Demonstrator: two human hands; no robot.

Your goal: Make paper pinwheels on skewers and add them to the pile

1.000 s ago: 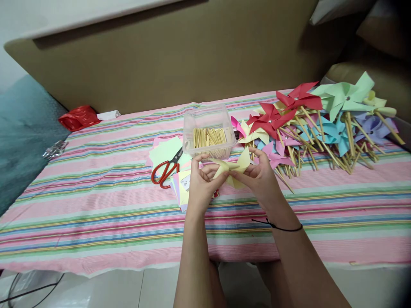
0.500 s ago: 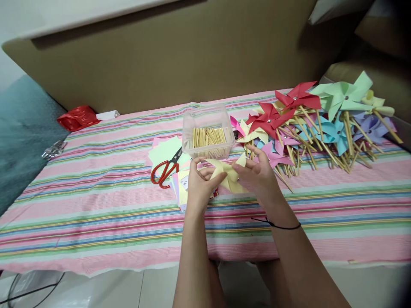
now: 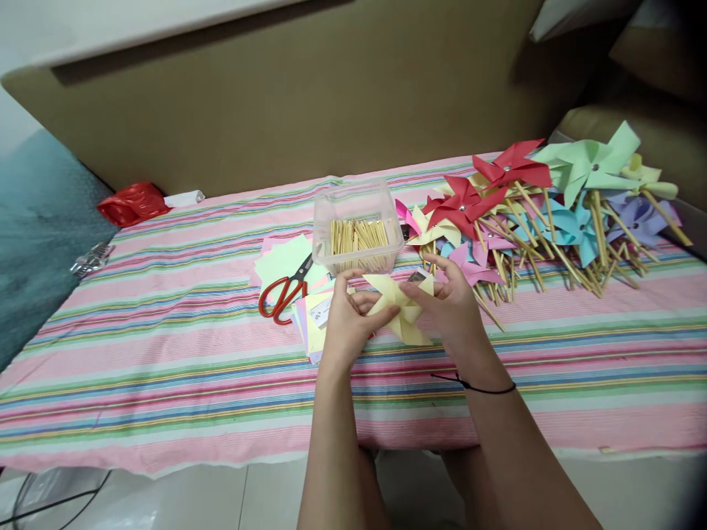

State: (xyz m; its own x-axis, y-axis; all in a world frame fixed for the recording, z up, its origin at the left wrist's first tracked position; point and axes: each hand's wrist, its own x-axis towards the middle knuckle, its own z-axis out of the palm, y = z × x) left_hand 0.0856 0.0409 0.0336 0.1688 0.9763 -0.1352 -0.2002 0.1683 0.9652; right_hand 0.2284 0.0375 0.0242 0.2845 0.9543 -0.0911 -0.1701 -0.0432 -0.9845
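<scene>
Between my two hands is a pale yellow paper pinwheel [image 3: 409, 315] with no stick visible on it. My left hand [image 3: 350, 316] pinches its left side, thumb on top. On its right side, my right hand [image 3: 450, 302] grips the paper near the centre; a dark cord circles that wrist. Just beyond my hands stands a clear plastic box [image 3: 359, 258] holding many thin wooden sticks [image 3: 359, 235]. Left of my left hand, red-handled scissors [image 3: 284, 294] rest partly on green paper sheets [image 3: 284, 258]. More coloured sheets [image 3: 314, 331] lie in a stack beside that hand.
Finished pinwheels on sticks [image 3: 464, 207] in several colours are heaped at the right. A red plastic bag [image 3: 135, 205] and a white object [image 3: 185, 198] lie at the far left, near a shiny clear packet [image 3: 93, 259]. A striped cloth [image 3: 193, 368] lies underneath.
The yellow pinwheel has shifted slightly right and turned between my fingers, with its blades more spread to view. Both hands still hold it.
</scene>
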